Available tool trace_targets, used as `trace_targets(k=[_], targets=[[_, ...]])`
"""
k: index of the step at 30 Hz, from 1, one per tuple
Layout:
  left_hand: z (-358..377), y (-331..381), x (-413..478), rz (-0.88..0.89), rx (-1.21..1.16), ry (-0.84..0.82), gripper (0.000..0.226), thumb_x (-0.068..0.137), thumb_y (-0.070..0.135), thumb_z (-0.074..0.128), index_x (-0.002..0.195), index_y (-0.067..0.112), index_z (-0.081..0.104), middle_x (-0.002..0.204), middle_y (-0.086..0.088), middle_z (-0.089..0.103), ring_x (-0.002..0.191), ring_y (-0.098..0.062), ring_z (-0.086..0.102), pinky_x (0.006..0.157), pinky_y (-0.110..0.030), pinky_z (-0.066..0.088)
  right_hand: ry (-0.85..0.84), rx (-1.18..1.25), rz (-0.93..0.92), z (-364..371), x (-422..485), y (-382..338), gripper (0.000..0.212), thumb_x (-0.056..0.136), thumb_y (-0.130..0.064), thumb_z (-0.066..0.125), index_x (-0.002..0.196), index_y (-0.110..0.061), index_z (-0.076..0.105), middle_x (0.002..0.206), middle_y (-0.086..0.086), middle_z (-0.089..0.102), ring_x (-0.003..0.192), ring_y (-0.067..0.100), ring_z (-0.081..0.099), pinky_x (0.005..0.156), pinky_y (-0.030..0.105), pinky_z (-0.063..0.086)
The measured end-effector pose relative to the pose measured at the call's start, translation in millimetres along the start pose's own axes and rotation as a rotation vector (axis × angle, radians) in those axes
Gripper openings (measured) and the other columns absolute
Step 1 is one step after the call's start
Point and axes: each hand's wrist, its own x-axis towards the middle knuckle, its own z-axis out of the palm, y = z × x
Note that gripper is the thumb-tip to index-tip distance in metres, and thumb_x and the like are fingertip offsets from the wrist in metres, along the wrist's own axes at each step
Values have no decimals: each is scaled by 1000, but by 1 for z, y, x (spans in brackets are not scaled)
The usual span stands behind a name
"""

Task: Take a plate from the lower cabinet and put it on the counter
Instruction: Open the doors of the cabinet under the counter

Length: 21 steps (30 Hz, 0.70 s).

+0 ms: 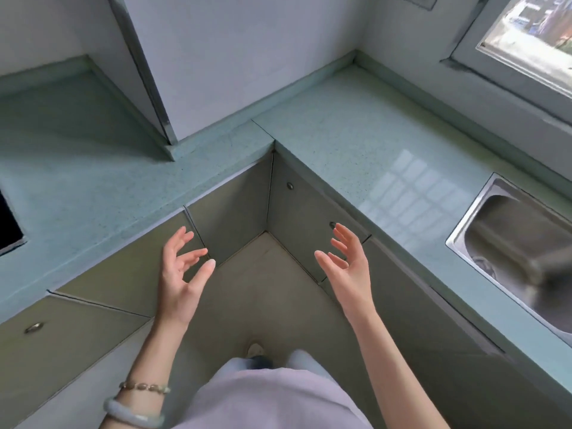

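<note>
I stand in the inner corner of an L-shaped pale green counter (356, 144). Below it run grey lower cabinet doors (297, 218), all closed, each with a small round knob (333, 225). No plate is in view. My left hand (181, 274) is raised in front of the left cabinet run, fingers spread and curled, holding nothing. My right hand (349, 264) is raised palm inward in front of the right cabinet run, its fingertips close to a knob, fingers apart and empty.
A steel sink (510, 252) is set into the counter at the right, under a window (526, 41). A dark cut-out (7, 224) lies in the counter at the far left. A wall column (161, 88) meets the counter's back corner.
</note>
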Motion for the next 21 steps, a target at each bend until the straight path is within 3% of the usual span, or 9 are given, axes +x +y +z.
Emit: trace_targets(k=[8,11,21], targets=[[-8,-3,-8,-64,-8,289,68,71,32,67,133,35,40,134,2,48,98,-5,63,98,-33,43,-312,-58,-60,39,65,-12,55,84,-17,70,132,-31,48,134,-19,50,119,-2,51,98,25,47],[-1,-4,-16,-96,5,407,68,74,22,67,135,32,39,135,4,48,100,-5,63,99,-35,44,-463,-79,-93,49,86,-17,55,84,-17,69,133,-28,47,135,-16,50,119,-1,51,99,28,47],[25,-8,-36,-184,18,561,68,75,15,66,137,26,39,135,2,48,101,-9,63,101,-33,43,-625,-103,-97,65,120,-19,55,84,-14,69,133,-26,48,136,-12,51,119,2,52,100,33,47]])
